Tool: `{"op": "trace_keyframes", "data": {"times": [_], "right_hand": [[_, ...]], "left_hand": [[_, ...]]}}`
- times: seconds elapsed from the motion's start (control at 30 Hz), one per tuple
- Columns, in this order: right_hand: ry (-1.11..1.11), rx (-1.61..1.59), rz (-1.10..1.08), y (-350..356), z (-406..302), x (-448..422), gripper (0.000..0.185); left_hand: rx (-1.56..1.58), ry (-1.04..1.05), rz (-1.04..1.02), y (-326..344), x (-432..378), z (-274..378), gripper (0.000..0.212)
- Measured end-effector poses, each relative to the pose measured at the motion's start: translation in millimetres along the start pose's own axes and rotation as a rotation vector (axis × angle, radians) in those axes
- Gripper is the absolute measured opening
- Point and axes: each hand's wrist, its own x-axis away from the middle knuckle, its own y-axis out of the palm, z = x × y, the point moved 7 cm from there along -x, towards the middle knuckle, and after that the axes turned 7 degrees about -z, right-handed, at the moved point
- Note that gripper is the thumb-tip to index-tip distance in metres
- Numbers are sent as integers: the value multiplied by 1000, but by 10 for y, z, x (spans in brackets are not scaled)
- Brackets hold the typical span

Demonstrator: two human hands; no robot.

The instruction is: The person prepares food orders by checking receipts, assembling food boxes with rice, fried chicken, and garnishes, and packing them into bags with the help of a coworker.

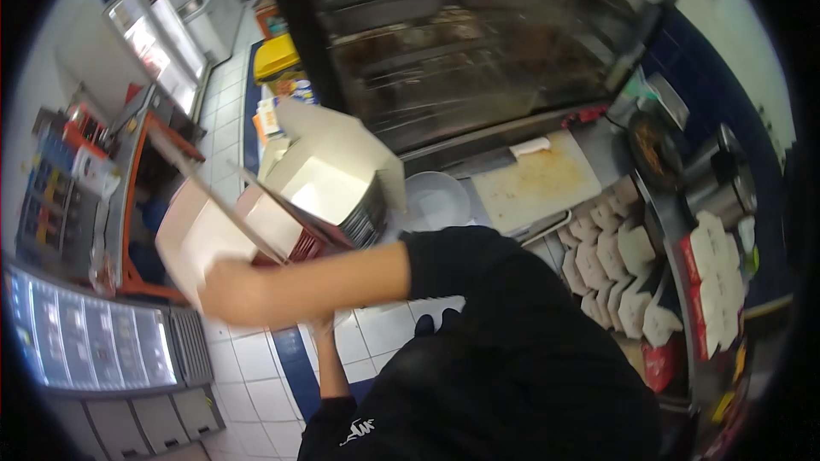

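My right hand (232, 289), blurred, reaches across to the lower edge of an open paperboard food box (208, 240) at the left; its fingers are unclear. My left hand (321, 323) shows only partly below my right forearm, its fingers hidden, under a group of open boxes. Beside the first box are a smaller reddish-sided box (272, 221) and a dark-sided box (333, 189) with raised flaps and a white inside. A round, pale bowl or plate (439, 200) lies to their right. A white-handled knife (532, 147) rests at the stained cutting board (538, 182).
A glass-fronted food display (474, 57) stands beyond the counter. Stacked folded cartons (608, 262) fill a space at the right, near red-sided boxes (714, 285) and a dark pan (655, 147) of food. An orange-framed table (125, 218) and a lit fridge (93, 333) are at the left.
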Motion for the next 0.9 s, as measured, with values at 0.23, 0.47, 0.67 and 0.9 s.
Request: {"op": "trace_keyframes", "data": {"times": [0.23, 0.47, 0.67, 0.9], "right_hand": [[-92, -411, -153, -796, -220, 2546, 8], [247, -537, -345, -570, -146, 4508, 5], [474, -1823, 132, -693, -192, 6716, 56], [1407, -1731, 1199, -256, -867, 8257, 49]], "left_hand": [[595, -298, -6, -720, -86, 491, 63], [1425, -314, -614, 47, -122, 2303, 83], [1631, -218, -1507, 810, 456, 4860, 101], [1412, 259, -2110, 868, 2065, 7079, 107]]}}
